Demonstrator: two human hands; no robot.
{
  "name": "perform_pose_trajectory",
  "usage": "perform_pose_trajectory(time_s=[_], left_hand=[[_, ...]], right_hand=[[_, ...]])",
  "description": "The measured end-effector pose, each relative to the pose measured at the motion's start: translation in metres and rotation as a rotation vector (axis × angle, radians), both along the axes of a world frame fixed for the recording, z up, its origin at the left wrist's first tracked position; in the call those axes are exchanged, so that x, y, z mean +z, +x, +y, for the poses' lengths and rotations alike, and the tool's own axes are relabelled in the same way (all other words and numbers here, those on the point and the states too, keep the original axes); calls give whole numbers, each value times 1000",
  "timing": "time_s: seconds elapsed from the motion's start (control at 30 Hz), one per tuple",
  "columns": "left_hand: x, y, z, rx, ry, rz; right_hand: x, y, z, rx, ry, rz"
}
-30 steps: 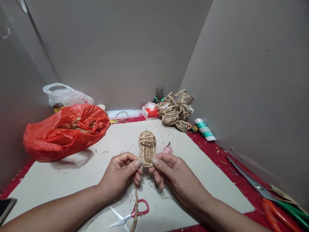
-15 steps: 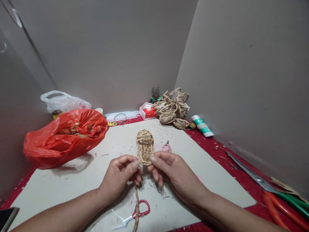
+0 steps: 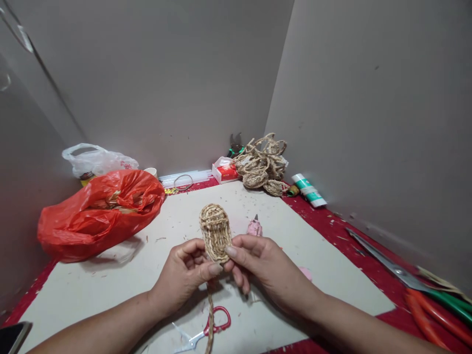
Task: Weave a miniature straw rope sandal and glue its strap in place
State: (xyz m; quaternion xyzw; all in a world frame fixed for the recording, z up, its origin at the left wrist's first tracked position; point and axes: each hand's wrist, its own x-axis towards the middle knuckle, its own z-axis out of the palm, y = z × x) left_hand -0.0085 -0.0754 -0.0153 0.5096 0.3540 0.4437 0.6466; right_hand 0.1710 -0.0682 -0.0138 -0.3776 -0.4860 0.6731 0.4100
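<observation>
A small woven straw slipper (image 3: 216, 233) is held up above the board, its toe end pointing away from me. My left hand (image 3: 191, 268) pinches its near left edge, thumb laid across the heel end. From under that hand a braided straw cord (image 3: 210, 314) hangs down toward me. My right hand (image 3: 261, 265) grips the slipper's lower right edge between thumb and forefinger, with the other fingers curled below. Beneath the cord lie red-handled scissors (image 3: 217, 322). A pink glue gun-like tool with a dark tip (image 3: 254, 227) lies just beyond my right hand, partly hidden.
A red plastic bag (image 3: 99, 216) bulges at the left. At the back are a tissue box (image 3: 225, 170), a heap of straw cord (image 3: 261, 164) and green-handled pliers (image 3: 236, 145). Large shears (image 3: 398, 270) and a wrapped roll (image 3: 309, 190) lie along the right. Straw scraps dot the white board (image 3: 324, 280).
The slipper has shifted slightly left and nearer to me and tilted a little. My left thumb has moved rightward across its heel end.
</observation>
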Motion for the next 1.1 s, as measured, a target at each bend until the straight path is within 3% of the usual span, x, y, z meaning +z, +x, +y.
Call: perform_pose_trajectory(time_s=[0.3,0.47,0.53,0.63,0.8,0.9,1.1], left_hand=[[-3,-1,3,-35,-86,-19],[-2,-1,7,53,-140,-17],[-3,-1,9,103,-157,-36],[-4,-1,10,144,-179,-51],[-4,5,6,100,-199,-78],[-3,11,3,106,-180,-58],[1,16,-1,136,-109,36]], right_hand=[[-1,-2,-2,12,20,-92],[-2,-1,-1,-24,54,-132],[-2,0,-2,-92,156,-205],[-3,0,-6,-188,465,-441],[-8,-1,-10,-263,876,-873],[-9,-2,-9,-285,969,-967],[-7,-2,-8,-273,969,-974]])
